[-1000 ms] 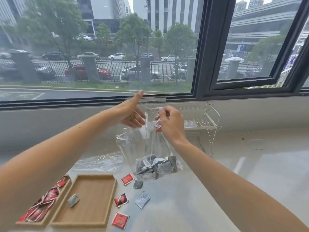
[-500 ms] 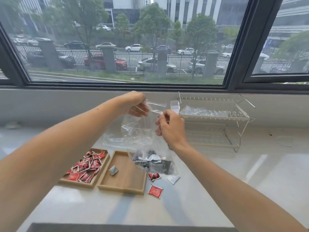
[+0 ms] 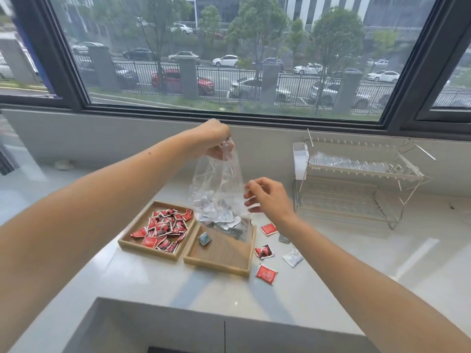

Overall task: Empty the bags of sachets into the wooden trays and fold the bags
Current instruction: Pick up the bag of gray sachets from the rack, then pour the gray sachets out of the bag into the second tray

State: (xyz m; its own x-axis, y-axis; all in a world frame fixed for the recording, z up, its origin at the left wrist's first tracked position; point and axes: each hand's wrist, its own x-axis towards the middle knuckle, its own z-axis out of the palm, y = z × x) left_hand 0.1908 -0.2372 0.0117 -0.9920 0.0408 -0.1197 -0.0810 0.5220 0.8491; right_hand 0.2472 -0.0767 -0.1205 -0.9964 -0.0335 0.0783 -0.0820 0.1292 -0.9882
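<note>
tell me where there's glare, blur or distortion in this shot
Head view: daylight from the window glares in pale streaks on the glossy counter; the wide lens bows the window frame and stretches both forearms; the clear bag glints, its sachets hard to make out; cars outside look soft.

The scene is viewed through a single wide-angle head-worn camera, aimed forward and down over the white counter (image 3: pixel 331 263) toward the window (image 3: pixel 229 59), with the wooden trays (image 3: pixel 221 266) framed near the centre, close below, and both forearms entering from the bottom corners.
</note>
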